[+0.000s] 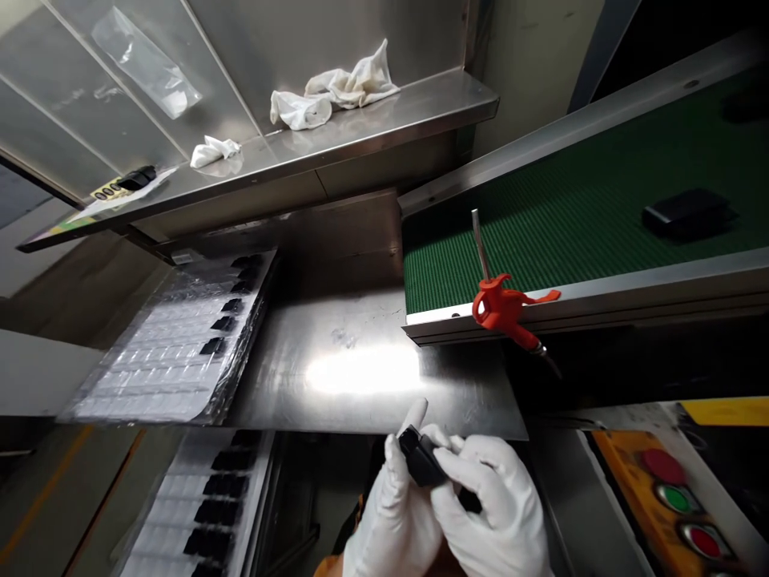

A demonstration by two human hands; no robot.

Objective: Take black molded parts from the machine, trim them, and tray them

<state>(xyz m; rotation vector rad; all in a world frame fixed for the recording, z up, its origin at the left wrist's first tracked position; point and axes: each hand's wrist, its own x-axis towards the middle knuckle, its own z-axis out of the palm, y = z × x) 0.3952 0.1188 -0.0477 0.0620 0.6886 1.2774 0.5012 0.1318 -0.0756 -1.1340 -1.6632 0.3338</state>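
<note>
Both of my hands wear white gloves and meet at the front edge of the steel table (360, 320). Between them is a small black plastic part (421, 458), held tilted. My left hand (393, 513) grips it from the left, with one finger stretched up past it. From the right, the thumb and fingers of my right hand (496, 505) close on the same part. A second dark patch shows under my right fingers; I cannot tell whether it belongs to the part. Similar black pieces (213, 345) sit in a clear plastic tray stack (144, 361) at the table's left.
A green conveyor belt (577, 192) carries a black part (688, 215). A red air blow gun (505, 311) hangs at its edge. White cloths (352, 84) lie on a steel shelf (414, 104). More filled trays (192, 513) stand below left; a button box (661, 497) is at lower right.
</note>
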